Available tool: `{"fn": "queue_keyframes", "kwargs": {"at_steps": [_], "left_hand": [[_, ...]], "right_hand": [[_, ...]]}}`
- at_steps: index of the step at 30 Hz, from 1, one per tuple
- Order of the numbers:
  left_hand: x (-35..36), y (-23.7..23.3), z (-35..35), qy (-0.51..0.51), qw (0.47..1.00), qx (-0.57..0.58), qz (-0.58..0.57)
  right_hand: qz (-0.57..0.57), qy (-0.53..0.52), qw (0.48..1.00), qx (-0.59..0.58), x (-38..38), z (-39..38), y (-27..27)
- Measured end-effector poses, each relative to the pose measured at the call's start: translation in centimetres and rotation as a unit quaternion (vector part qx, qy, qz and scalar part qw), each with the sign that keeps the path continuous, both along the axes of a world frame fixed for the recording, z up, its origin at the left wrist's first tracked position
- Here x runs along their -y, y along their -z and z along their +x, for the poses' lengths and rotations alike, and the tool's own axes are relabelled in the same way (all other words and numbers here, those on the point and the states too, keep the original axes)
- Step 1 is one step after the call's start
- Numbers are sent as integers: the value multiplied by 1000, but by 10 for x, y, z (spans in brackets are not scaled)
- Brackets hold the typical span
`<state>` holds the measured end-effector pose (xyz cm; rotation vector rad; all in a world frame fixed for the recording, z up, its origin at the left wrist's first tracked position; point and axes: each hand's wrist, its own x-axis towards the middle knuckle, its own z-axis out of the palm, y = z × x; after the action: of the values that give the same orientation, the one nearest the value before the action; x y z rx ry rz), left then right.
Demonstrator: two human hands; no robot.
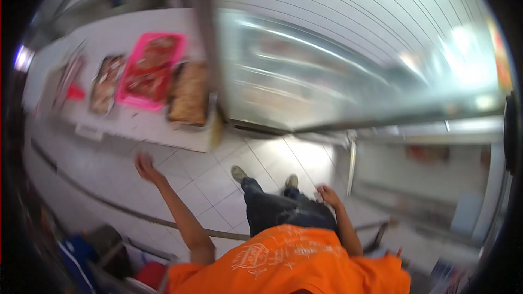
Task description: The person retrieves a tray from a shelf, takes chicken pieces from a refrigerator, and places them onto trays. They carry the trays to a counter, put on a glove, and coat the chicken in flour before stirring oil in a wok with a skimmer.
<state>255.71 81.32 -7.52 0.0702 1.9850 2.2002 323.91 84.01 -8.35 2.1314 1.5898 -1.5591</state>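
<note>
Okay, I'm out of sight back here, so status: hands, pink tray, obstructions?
Left hand short of table, looks empty. Right hand by the hip, grip unclear. Pink tray of meat on table, other food close either side.

The white desk point(122, 123) has a pale top and a curved-looking near edge (the wide lens bends everything here). A bright pink tray point(126, 76) lies on it, holding red meat point(145, 79). Just to its right is a dark-edged tray of tan, crumbly-looking food point(188, 95); just to its left, a narrower tray of pale pieces point(105, 84). Farther left lie a small red item point(75, 92) and a long, blurred object point(69, 73), too smeared to identify.
</note>
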Motion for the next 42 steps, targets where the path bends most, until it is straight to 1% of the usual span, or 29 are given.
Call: {"fn": "queue_keyframes", "kwargs": {"at_steps": [1,2,3,4,5,7,8,10,11,13,16,17,18,19,20,22,23,24,25,26,28,29,30,32,33,34,36,40,42], "left_hand": [[28,32,51,44,997,43,-44],[59,79,99,52,988,124,-73],[90,112,150,76,969,207,-110],[122,140,197,145,953,172,-203],[120,107,250,132,924,258,-250],[140,97,308,182,903,290,-259],[143,91,321,177,904,284,-267],[146,73,357,303,890,211,-268],[145,71,364,328,888,181,-267],[144,74,377,328,889,133,-292],[128,84,421,230,906,58,-352],[113,83,445,234,902,51,-360],[93,91,481,256,906,94,-324],[65,99,519,278,907,139,-285],[35,104,557,311,896,162,-272],[-35,116,631,386,871,219,-211],[-70,132,662,400,855,269,-193],[-97,167,688,445,842,272,-139],[-136,171,714,446,832,304,-126],[-171,180,736,463,817,333,-91],[-234,197,772,486,803,337,-73],[-258,222,783,495,792,357,-36],[-289,239,794,458,791,403,-43],[-322,248,809,439,793,415,82],[-339,258,813,416,788,438,122],[-346,252,817,378,800,443,142],[-347,264,815,327,767,516,199],[-328,257,822,335,781,488,200],[-312,252,829,302,828,449,146]], "right_hand": [[10,-29,999,13,-11,-13,-27],[-39,42,997,-59,-8,7,-3],[-46,24,996,-78,-14,22,10],[-72,43,992,-91,-23,34,18],[-75,32,993,-91,-36,46,27],[-82,27,990,-114,-66,77,54],[-85,36,987,-135,-82,97,71],[-77,96,986,-114,-125,118,72],[-63,132,981,-124,-143,128,73],[-31,200,966,-161,-188,153,87],[15,297,913,-279,-244,199,142],[34,334,900,-279,-257,212,149],[54,369,885,-277,-271,224,156],[68,431,856,-277,-282,236,158],[81,477,813,-324,-290,254,178],[53,637,677,-365,-302,277,185],[49,632,686,-358,-309,283,188],[82,620,652,-429,-315,284,191],[111,603,613,-498,-319,284,197],[99,598,626,-491,-322,285,208],[155,579,555,-577,-328,290,233],[151,582,544,-585,-327,292,238],[144,582,548,-583,-327,296,243],[147,533,559,-618,-325,303,252],[150,527,564,-618,-328,302,244],[142,533,565,-613,-331,301,244],[139,538,526,-644,-325,302,253],[111,589,487,-635,-305,299,250],[85,626,474,-613,-283,299,239]]}}
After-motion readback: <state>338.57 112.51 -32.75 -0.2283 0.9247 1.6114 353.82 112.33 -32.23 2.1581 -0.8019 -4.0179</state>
